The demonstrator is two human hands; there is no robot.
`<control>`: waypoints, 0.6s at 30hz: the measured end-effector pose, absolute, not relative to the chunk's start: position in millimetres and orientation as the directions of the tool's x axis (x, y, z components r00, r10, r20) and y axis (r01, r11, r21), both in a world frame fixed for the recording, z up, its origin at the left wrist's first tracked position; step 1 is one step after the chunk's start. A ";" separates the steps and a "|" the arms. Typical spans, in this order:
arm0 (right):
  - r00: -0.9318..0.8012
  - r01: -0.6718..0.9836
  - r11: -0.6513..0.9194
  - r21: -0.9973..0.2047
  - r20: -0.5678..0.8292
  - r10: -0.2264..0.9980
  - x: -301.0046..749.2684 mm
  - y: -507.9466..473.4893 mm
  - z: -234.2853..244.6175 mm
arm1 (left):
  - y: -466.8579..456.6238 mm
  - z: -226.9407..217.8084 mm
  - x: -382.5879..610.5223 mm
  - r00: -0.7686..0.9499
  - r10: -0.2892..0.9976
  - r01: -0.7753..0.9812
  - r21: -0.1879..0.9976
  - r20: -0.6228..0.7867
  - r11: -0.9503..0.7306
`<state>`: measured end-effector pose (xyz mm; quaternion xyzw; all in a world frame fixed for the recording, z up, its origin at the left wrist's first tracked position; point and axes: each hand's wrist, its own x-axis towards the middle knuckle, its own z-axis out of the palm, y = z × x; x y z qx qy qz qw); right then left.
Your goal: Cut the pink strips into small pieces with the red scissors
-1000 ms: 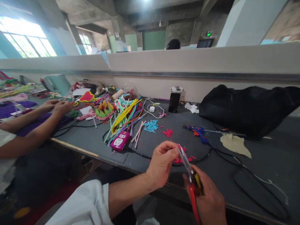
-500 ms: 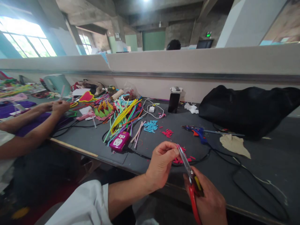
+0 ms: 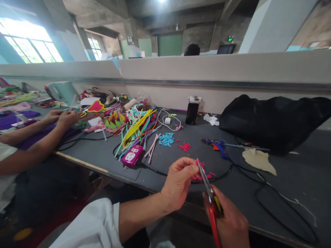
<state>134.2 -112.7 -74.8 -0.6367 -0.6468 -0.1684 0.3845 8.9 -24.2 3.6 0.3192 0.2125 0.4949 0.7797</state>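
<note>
My right hand (image 3: pixel 230 217) is wrapped round red-handled scissors (image 3: pixel 207 182), their blades pointing up and away from me. At the blade tips, my left hand (image 3: pixel 178 184) is closed in a pinch on a small pink-red piece, mostly hidden by the fingers and too small to make out fully. Just beyond and below the blades lie loose pink-red pieces (image 3: pixel 212 174), partly covered by the hand and scissors. Farther back sit a small heap of red pieces (image 3: pixel 184 147) and a heap of blue pieces (image 3: pixel 167 139).
A blue glue gun (image 3: pixel 219 147) with a black cord (image 3: pixel 261 203) lies to the right, near a black bag (image 3: pixel 263 120). Left of centre are a purple box (image 3: pixel 132 156) and coloured pipe cleaners (image 3: pixel 138 127). A co-worker's hands (image 3: pixel 64 119) work at far left.
My hands and the scissors stay almost in place, with only a slight shift at the blade tips. The co-worker's hands have moved a little, and the thin stick there stands more upright.
</note>
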 end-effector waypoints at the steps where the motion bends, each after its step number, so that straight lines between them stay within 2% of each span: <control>1: 0.107 0.954 0.128 -0.270 0.709 0.697 134.0 -112.3 -73.7 | -24.3 3.3 9.1 0.423 0.906 -0.638 0.705 -0.016 0.310; 6: 0.185 0.939 0.086 -0.334 0.698 0.692 133.8 -111.6 -66.9 | -21.3 2.8 7.8 0.468 0.884 -0.635 0.693 -0.007 0.342; 9: 0.206 0.923 0.100 -0.371 0.698 0.686 134.9 -114.0 -60.6 | -13.7 0.9 4.9 0.556 0.831 -0.554 0.736 -0.021 0.390; 11: 0.208 0.914 0.121 -0.388 0.703 0.680 136.6 -115.9 -57.2 | -7.1 -2.3 2.5 0.655 0.753 -0.390 0.823 -0.066 0.412; 13: 0.217 0.911 0.122 -0.394 0.708 0.672 138.7 -116.9 -55.8 | -1.7 -7.2 0.2 0.769 0.625 -0.156 0.911 -0.130 0.382; 15: 0.240 0.906 0.116 -0.407 0.720 0.651 141.0 -116.6 -56.6 | 0.4 -13.0 -1.7 0.840 0.508 0.037 0.954 -0.190 0.297; 18: 0.231 0.886 0.164 -0.434 0.719 0.655 143.7 -115.1 -59.6 | -2.1 -20.3 -2.8 0.864 0.450 0.189 0.974 -0.227 0.128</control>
